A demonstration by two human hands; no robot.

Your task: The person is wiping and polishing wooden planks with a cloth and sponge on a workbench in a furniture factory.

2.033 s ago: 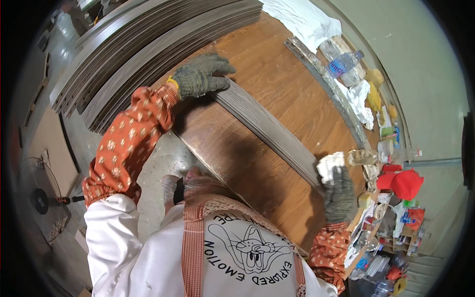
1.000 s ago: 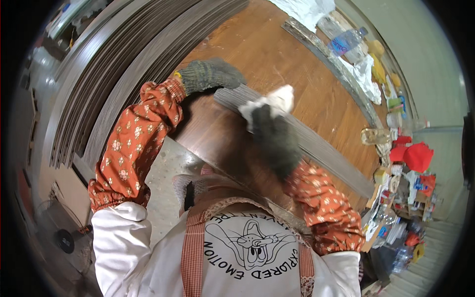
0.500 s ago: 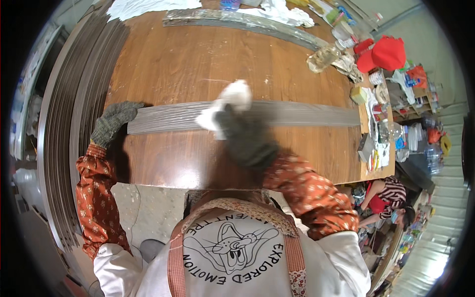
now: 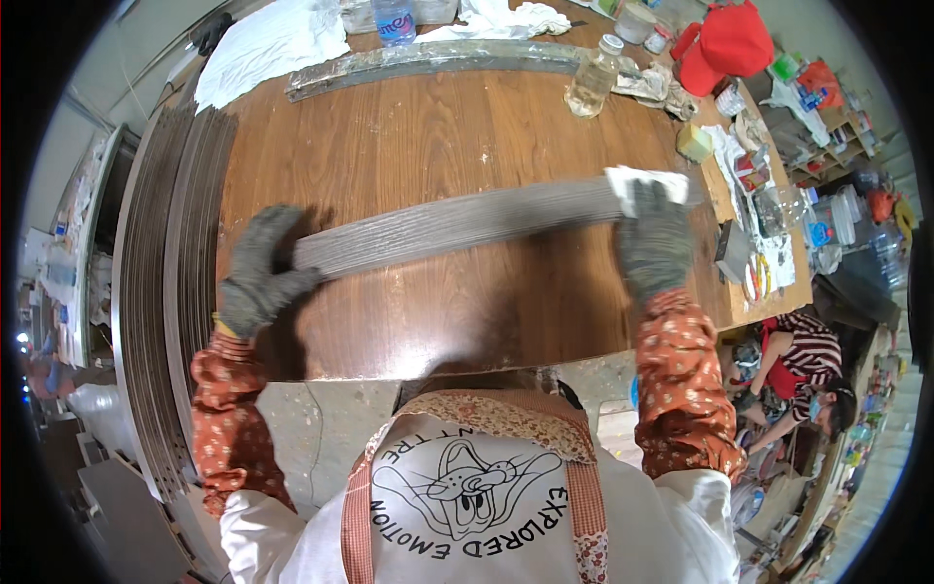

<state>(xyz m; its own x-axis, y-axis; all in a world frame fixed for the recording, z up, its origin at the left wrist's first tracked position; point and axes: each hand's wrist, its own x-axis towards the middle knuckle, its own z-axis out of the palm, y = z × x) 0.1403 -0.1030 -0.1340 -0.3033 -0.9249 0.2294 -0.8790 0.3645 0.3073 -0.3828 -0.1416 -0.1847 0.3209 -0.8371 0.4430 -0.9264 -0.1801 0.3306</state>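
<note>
A long, narrow grey grooved strip (image 4: 457, 222) lies slantwise across the brown wooden table, its right part slightly blurred. My left hand (image 4: 261, 277), in a dark grey knit glove, is at the strip's left end. Its thumb and fingers are spread, with the thumb tip at the near corner. At the other end, my gloved right hand (image 4: 655, 238) has its fingers closed on a white cloth (image 4: 647, 185), which is pressed over the strip. The underside of the right hand's grip is hidden.
Stacked dark strips (image 4: 180, 263) stand along the table's left side. A long metal-like bar (image 4: 438, 66) lies at the back, near a glass jar (image 4: 592, 80), a yellow sponge (image 4: 695, 143) and a red cap (image 4: 722, 49). A person (image 4: 812, 365) sits at the right.
My right hand has moved right with the cloth, from mid-strip to the right end. The strip now slants, its right end farther away. My left hand's fingers have spread.
</note>
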